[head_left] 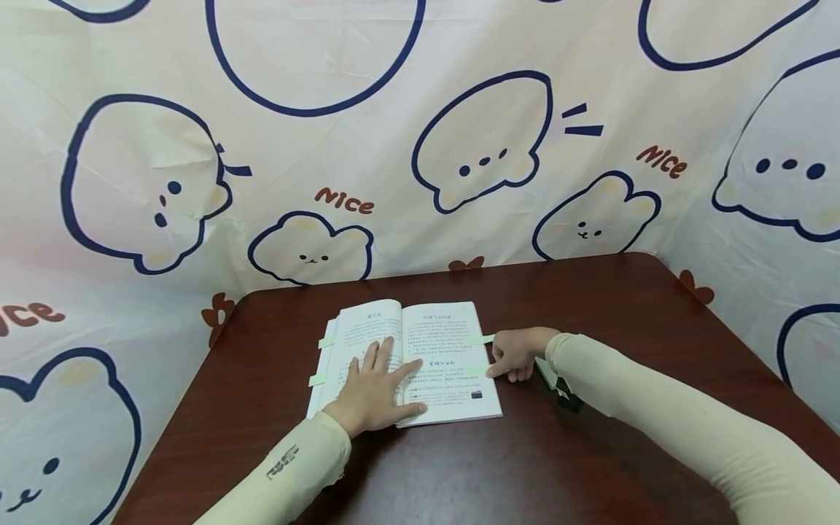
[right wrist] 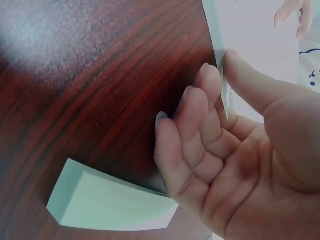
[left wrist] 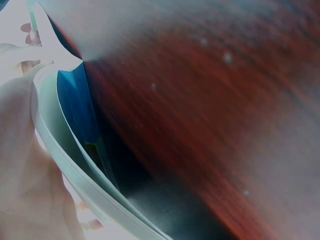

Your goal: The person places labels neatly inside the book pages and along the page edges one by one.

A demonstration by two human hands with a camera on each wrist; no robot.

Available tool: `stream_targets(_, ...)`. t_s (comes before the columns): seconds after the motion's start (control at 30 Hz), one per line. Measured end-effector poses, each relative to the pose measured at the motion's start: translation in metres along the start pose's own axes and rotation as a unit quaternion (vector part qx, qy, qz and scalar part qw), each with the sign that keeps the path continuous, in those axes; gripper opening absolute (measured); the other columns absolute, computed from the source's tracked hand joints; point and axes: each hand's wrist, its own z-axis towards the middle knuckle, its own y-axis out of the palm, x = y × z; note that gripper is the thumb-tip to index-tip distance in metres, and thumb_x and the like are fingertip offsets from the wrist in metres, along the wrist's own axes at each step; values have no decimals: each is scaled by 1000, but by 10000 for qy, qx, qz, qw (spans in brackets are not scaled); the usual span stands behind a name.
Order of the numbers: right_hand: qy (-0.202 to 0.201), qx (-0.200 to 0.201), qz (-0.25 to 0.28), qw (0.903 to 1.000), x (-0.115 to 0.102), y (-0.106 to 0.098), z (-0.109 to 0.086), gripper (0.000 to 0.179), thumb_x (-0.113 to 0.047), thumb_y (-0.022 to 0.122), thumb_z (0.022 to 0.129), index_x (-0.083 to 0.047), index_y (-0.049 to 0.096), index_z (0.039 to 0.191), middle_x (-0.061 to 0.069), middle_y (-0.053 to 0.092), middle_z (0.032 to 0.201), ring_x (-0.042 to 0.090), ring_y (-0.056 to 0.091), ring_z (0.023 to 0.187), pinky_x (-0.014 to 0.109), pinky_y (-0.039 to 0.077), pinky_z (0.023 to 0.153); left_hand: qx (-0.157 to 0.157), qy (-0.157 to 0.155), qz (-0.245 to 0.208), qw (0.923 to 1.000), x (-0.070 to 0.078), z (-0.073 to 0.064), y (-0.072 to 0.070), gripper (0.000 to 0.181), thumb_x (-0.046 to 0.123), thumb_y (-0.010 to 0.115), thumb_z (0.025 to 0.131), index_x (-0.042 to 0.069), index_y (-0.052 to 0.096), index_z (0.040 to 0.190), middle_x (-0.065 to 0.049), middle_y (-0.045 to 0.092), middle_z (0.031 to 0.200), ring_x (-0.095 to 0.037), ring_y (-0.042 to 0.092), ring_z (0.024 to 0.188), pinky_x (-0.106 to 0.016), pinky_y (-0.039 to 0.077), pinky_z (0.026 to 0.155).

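Note:
An open book (head_left: 436, 321) with printed text lies on the table, pale green sticky tabs along both sides. My left hand (head_left: 374, 390) rests on it across the centre fold, fingers spread. In the left wrist view, the book's curved page edges (left wrist: 55, 140) stand over a blue inner face (left wrist: 77, 107). At the book's right edge, my right hand (head_left: 515, 354) pinches a pale green sticky tab (head_left: 475, 372), thumb on top. Its other fingers are curled, and the index finger is mostly hidden. Close by, a pale green sticky-note pad (right wrist: 110, 200) lies below the right hand.
The dark brown wooden table (head_left: 459, 474) extends on all sides of the book. A cloth with cartoon figures (head_left: 394, 160) hangs behind the table and along its sides. Another tab (head_left: 485, 339) sticks out beside my right knuckles; two more (head_left: 318, 379) mark the left edge.

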Motion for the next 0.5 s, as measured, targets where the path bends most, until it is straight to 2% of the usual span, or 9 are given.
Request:
stream_targets(0.13, 367, 123, -63, 9992, -5, 3, 1, 47, -49, 66, 95, -12, 59, 66, 1, 63, 63, 12, 60, 54, 26, 55, 55, 2, -15, 7, 10000, 0, 0, 1, 76, 73, 59, 86, 37, 45, 152, -21, 19, 167, -45, 22, 152, -73, 26, 113)
stream_targets(0.27, 764, 485, -96, 9958, -14, 11, 3, 51, -64, 70, 84, -14, 65, 78, 3, 63, 64, 14, 57, 54, 27, 49, 50, -5, -27, -1, 10000, 1, 1, 1, 76, 73, 59, 86, 37, 45, 152, -21, 19, 167, -45, 21, 152, -73, 26, 114)
stream_targets(0.5, 1041, 788, -88, 9914, -21, 18, 8, 50, -66, 71, 82, -17, 64, 92, 6, 63, 71, 17, 57, 54, 29, 46, 47, -13, -28, 17, 10000, 0, 1, 1, 76, 73, 59, 87, 37, 45, 152, -21, 18, 167, -45, 21, 152, -72, 25, 114)
